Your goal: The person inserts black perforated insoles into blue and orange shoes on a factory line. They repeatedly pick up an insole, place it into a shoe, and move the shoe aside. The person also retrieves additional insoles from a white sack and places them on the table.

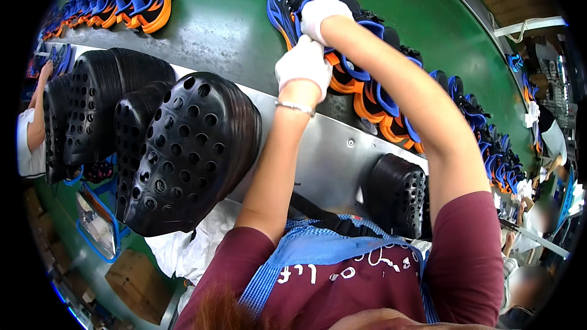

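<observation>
A sneaker (284, 11) in black and blue with an orange sole stands at the near end of a row on the green table. My right hand (325, 16), in a white glove, is closed over its upper from above; the fingertips are hidden. Just below it, my left hand (304, 66), also gloved, is closed against the same shoe's side and almost touches the right hand. What the left fingers pinch, perhaps the shoe's edge, is hidden by the glove. More sneakers (373, 101) of the same colours run on from there toward the right, partly behind my right forearm.
Stacks of black perforated plastic shoe-shaped shells (194, 140) stand at my left, and a smaller stack (397, 192) is near my right elbow. Another sneaker row (150, 0) lies far left. A metal rail (342, 146) edges the green table (226, 0). Co-workers stand at both sides.
</observation>
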